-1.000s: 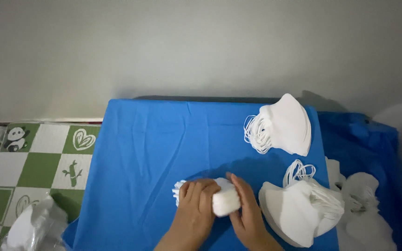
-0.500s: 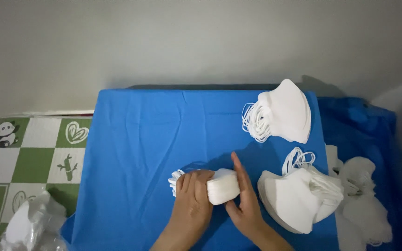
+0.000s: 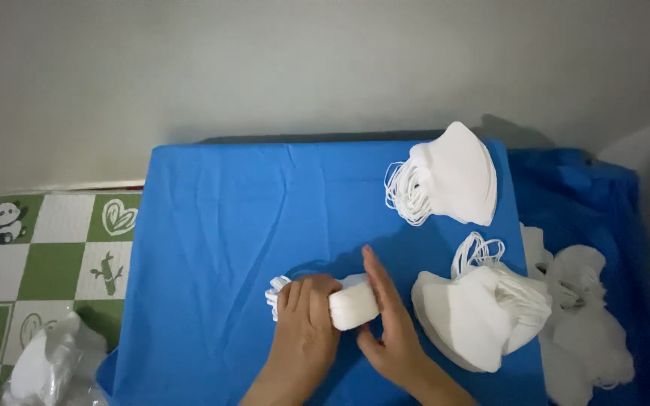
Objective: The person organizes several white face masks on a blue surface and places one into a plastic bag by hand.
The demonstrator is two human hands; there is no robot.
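- since a moment ago, right hand [image 3: 387, 325] has straightened, palm flat and fingers extended against the end of the folded mask bundle [image 3: 352, 306].
- left hand [image 3: 306, 319] is clenched around the bundle, at the near middle of the blue cloth [image 3: 227, 225].
- two mask stacks [image 3: 449, 184] [image 3: 479, 316] lie well apart to the right.

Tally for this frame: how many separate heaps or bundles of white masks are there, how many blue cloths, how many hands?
White mask bundle held in the hands: 1
White mask stacks on the table: 2
Loose white mask heap off to the right: 1
Blue cloths: 2
Hands, left hand and right hand: 2
Total: 8
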